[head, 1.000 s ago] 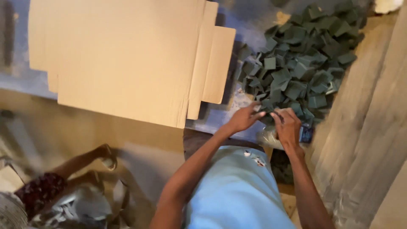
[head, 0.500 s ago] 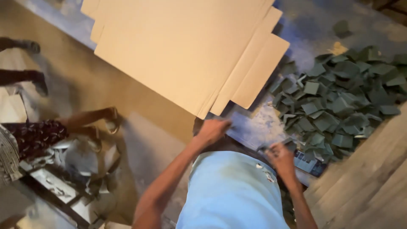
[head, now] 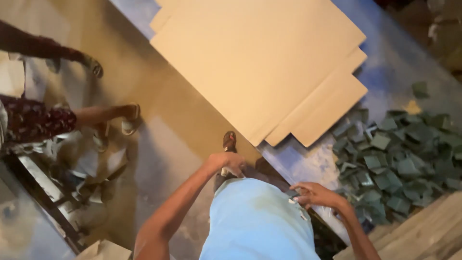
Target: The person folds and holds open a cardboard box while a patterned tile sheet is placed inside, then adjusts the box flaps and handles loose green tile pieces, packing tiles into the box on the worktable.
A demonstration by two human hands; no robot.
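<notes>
My left hand (head: 226, 161) hangs in front of my light blue shirt (head: 255, 221), fingers curled, its back toward the camera; what it holds is hidden. My right hand (head: 315, 195) is at my waist on the right, fingers stretched out to the left, with nothing seen in it. It is just left of a heap of small dark green pieces (head: 399, 161) lying on a blue sheet (head: 298, 161). My sandalled foot (head: 229, 141) shows beyond the left hand.
A stack of large flat cardboard sheets (head: 260, 62) lies ahead on the blue sheet. Wooden planks (head: 423, 236) are at the lower right. At the left another person's legs in sandals (head: 96, 115) stretch over the tan floor, next to a cluttered metal frame (head: 53, 192).
Both hands have drawn back from the green pile toward my body. The view has swung, so the cardboard and the pile sit further right and the other person's legs show more.
</notes>
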